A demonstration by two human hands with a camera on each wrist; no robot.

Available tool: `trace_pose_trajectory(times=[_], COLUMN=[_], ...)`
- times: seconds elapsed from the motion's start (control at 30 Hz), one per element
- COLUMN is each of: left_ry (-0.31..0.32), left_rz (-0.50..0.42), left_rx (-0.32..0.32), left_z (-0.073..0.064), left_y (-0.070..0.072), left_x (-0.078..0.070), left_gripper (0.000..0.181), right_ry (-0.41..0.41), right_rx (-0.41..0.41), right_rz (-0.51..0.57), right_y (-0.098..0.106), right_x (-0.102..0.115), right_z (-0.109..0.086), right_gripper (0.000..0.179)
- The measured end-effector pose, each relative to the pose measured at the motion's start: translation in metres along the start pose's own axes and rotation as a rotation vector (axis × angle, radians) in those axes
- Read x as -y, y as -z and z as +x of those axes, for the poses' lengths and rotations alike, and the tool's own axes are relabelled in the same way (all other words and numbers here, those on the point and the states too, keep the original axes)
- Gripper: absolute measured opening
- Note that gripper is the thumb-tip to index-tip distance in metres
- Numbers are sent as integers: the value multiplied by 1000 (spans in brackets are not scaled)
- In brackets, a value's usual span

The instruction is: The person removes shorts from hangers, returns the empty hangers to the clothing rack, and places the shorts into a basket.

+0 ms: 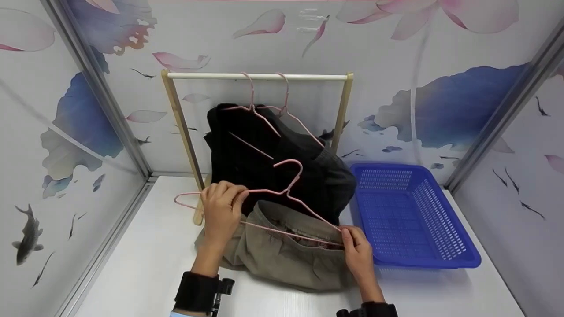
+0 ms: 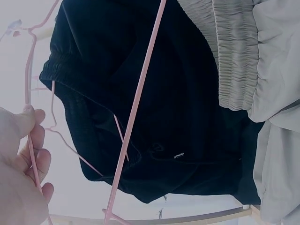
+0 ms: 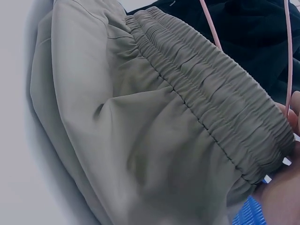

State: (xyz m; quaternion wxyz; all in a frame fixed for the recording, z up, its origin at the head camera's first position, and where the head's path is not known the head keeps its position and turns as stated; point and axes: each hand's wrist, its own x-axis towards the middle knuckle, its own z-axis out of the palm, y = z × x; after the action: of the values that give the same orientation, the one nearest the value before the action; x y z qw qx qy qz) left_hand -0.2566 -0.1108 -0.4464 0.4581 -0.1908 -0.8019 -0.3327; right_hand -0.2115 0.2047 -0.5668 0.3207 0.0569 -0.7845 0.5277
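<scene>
A pink hanger (image 1: 266, 191) is held up in front of the rack, its hook pointing upward. My left hand (image 1: 220, 207) grips its left arm, with the left end sticking out past the fingers. At the hanger's right end, my right hand (image 1: 359, 251) pinches the hanger together with the waistband of a khaki garment (image 1: 291, 264). The hanger's right end reaches into the waistband opening; its left end is outside. In the right wrist view, the gathered elastic waistband (image 3: 211, 89) runs up to the right hand. The garment's lower part lies on the table.
Behind stands a rack with a white rail (image 1: 202, 76) and wooden posts. Dark garments (image 1: 291, 154) hang from it on two pink hangers. A blue perforated basket (image 1: 396, 211) stands at the right. Patterned panels enclose the white table (image 1: 136, 259).
</scene>
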Motion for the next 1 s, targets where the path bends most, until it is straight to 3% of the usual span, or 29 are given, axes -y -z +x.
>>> trace_pose_trajectory(times=[0.4,0.63,0.73,1.0], left_ry=[-10,-18,-11,-2], left_rz=[-40,-69,-68,-80], left_rx=[-36,-51,-58,-73], left_z=[7,12,13,16], left_y=[1,2,1,1], left_x=[2,4,4,2], left_gripper=[7,7,7,9], right_ry=[16,79,32,-244], right_rx=[24,43,83,329], right_rz=[37,8,54,257], right_y=[3,9,12,21], right_x=[0,7,11,15], right_z=[2,5,7,7], right_gripper=[20,19,17,30])
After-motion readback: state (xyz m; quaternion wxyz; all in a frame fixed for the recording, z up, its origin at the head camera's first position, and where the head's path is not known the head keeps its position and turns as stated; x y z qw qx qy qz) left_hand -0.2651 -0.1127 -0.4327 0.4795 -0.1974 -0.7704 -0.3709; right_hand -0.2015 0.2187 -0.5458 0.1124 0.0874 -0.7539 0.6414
